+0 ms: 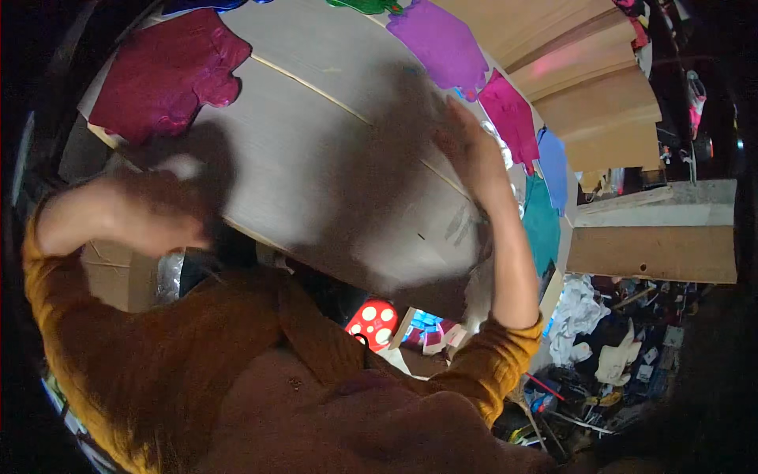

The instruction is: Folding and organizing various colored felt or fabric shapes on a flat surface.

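Both hands, left point(170, 217) and right point(466, 146), grip the board's point(316, 158) opposite edges.

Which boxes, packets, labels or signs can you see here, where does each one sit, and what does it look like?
Cardboard box: right side, long brown slab with a pale top.
Stacked cardboard sheets: upper right, tan, fanned like steps.
Red packet with white dots: below the table edge, rounded.
Blue and white packets: beside it, small, blurred.
Dark marking: on the pale sheet near the right hand, too blurred to describe.
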Available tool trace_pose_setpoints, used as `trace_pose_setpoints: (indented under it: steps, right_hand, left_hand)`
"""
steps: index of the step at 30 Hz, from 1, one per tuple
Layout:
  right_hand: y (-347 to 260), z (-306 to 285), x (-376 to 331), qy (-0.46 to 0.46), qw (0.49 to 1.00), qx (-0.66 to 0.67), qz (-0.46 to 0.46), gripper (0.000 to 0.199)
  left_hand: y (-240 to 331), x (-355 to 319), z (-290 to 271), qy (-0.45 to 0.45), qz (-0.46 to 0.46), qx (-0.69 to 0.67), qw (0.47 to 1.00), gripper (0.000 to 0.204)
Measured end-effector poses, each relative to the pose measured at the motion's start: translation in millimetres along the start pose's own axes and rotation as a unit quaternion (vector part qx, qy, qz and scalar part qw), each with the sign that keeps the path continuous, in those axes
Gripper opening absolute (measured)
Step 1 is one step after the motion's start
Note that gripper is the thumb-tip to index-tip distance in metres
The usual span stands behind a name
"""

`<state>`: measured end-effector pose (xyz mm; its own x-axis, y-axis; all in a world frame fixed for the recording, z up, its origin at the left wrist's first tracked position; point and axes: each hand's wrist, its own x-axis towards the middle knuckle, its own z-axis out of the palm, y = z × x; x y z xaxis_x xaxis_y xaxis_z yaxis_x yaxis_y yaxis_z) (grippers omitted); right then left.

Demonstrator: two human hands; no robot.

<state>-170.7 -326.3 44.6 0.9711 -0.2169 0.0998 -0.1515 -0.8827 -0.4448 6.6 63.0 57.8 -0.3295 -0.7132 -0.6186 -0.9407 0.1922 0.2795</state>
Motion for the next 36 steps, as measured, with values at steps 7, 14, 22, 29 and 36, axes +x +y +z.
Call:
trace_pose_setpoints:
  steps: [7,14,22,29,36]
  right_hand:
    - [72,14,139,0.062,0.955,-0.277,-0.088,0.035]
    - [72,14,159,-0.008,0.929,-0.370,0.000,0.028]
    - [77,19,184,0.093,0.927,-0.362,-0.025,0.023]
    - [103,13,195,0.139,0.945,-0.292,-0.037,0.016]
    - [136,1,205,0.086,0.963,0.193,0.166,0.020]
  left_hand:
    - [24,-55,-18,0.175,-0.044,-0.022,0.983,0.021]
    - [-33,6,-84,0.142,-0.162,0.251,0.944,0.021]
    - [-164,148,-192,0.302,-0.123,0.144,0.934,0.024]
    - [-238,223,-195,0.580,-0.036,0.117,0.806,0.024]
    - [-235,239,-197,0.611,-0.072,0.155,0.773,0.033]
